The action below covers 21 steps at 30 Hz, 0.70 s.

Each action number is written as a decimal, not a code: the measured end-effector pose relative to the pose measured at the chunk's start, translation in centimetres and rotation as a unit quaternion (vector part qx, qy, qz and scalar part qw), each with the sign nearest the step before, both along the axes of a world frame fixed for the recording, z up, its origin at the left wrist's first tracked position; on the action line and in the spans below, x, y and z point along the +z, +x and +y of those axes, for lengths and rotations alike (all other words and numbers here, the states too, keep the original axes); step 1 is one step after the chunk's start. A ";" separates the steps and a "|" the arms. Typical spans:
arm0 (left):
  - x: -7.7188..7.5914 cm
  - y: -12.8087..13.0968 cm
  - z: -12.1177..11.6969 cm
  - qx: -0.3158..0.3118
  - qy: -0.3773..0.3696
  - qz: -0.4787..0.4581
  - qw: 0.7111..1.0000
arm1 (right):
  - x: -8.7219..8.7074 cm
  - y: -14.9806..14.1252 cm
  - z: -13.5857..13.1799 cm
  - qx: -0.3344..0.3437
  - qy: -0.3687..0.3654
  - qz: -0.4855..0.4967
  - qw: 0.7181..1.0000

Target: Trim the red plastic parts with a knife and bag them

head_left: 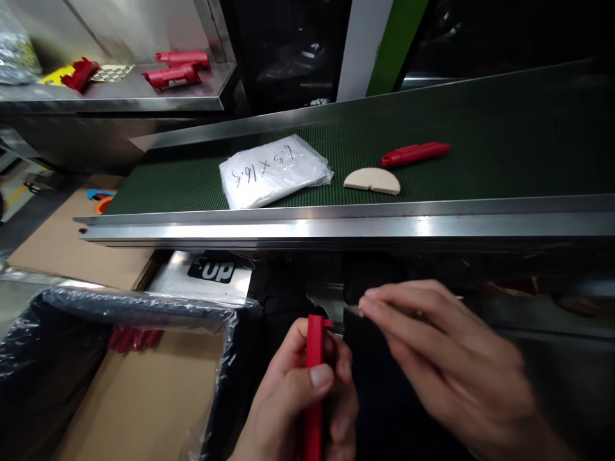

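My left hand (293,403) is wrapped round a long red plastic part (314,358), its thumb pressed on the near face. The part stands roughly upright, with a small tab sticking out near its top. To the right, my right hand (442,358) pinches a thin, blade-like piece (354,310) whose tip points toward the red part, apart from it. Most of that piece is hidden by the fingers. On the green conveyor belt beyond the hands lie another red plastic part (416,153) and a beige half-round block (372,180).
A white plastic packet (276,171) with handwritten numbers lies on the belt, behind its metal rail (288,229). At lower left stands a bin lined with black plastic (230,339), holding several red parts (134,338). More red parts (175,73) rest on a metal shelf (144,102).
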<state>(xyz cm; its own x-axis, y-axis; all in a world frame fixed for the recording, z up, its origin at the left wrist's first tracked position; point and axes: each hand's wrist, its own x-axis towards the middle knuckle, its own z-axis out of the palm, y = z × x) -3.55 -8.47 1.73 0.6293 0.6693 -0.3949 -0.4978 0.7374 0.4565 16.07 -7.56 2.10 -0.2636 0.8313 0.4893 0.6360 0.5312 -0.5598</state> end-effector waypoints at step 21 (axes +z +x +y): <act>-0.4 0.9 -0.5 0.054 -0.017 -0.094 0.994 | -1.1 -1.1 -0.8 0.017 0.002 0.030 0.999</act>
<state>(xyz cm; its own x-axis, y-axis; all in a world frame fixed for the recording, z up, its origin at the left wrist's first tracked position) -2.69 -9.01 1.37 0.6194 0.7252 -0.3006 -0.6491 0.6885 0.3235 14.94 -8.38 0.99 -0.2621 0.8203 0.5083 0.5824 0.5545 -0.5944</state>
